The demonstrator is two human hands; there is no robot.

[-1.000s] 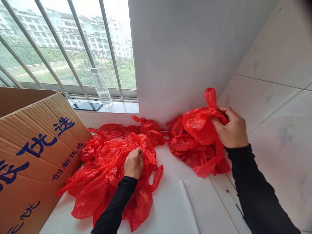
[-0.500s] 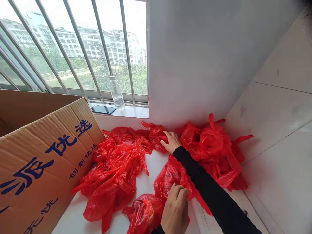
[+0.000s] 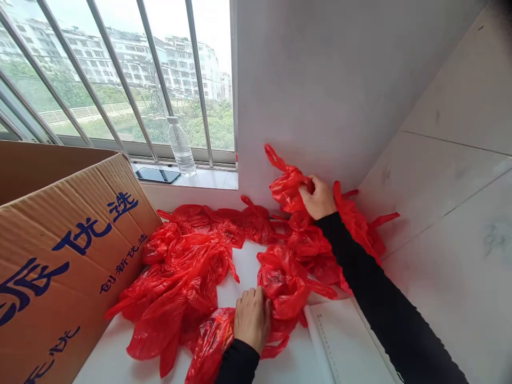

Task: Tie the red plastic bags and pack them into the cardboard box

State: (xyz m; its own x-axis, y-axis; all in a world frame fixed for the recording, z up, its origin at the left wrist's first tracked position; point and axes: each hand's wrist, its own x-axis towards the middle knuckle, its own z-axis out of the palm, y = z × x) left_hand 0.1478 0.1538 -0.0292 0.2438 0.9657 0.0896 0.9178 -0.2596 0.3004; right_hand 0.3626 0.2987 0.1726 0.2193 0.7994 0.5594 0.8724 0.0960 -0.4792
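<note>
My right hand (image 3: pixel 319 198) is closed on a knotted red plastic bag (image 3: pixel 288 189), lifted against the wall above the right-hand heap. Its tied handle loop points up and left. Lower down, my left hand (image 3: pixel 252 317) is closed, with its fingers curled at the edge of a filled red plastic bag (image 3: pixel 282 282); its fingertips are partly hidden. Another shiny, filled red bag (image 3: pixel 214 341) lies against its left side. A large heap of red bags (image 3: pixel 180 282) spreads to the left, and more red bags (image 3: pixel 356 218) lie in the right corner.
An open cardboard box (image 3: pixel 80 240) with blue lettering stands at the left. A water bottle (image 3: pixel 182 149) and a phone (image 3: pixel 158 175) are on the window sill (image 3: pixel 218 180), before metal bars. White printed sheeting (image 3: pixel 348 330) lies at lower right. Walls close in the back and right.
My right hand has moved right and up, and a red bag is now raised in it. My left hand has shifted left and slightly up. The view has turned a little rightward.
</note>
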